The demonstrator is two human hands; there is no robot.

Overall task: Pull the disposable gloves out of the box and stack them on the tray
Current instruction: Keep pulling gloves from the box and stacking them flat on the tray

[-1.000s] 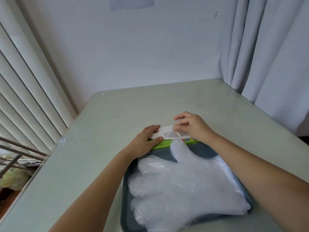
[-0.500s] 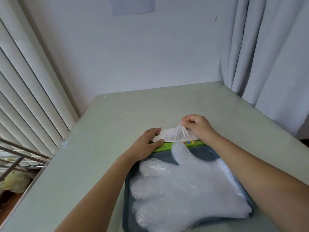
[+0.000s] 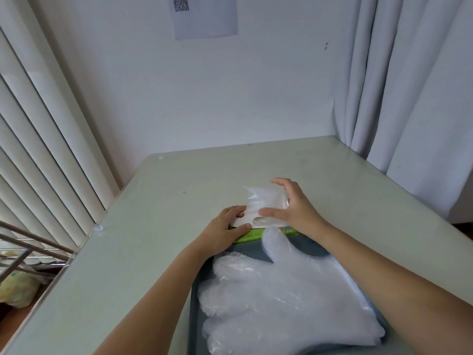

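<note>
Translucent whitish gloves [image 3: 281, 303], a dark grey tray [image 3: 308, 245], and a white box [image 3: 249, 236] with a lime-green side.

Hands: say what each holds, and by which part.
Left hand grips the box by its left end. Right hand holds a half-drawn glove at its right edge; the exact pinch is hidden.

White wall [image 3: 256, 98], a paper [image 3: 204, 16] with a QR code taped near the top. Grey curtain [image 3: 409, 85] on the right, vertical blinds [image 3: 38, 137] on the left. Pale green table [image 3: 153, 226] set in the corner. Soft, even light. Metal bars [image 3: 25, 242] and a yellowish bag [image 3: 18, 288] low left.
</note>
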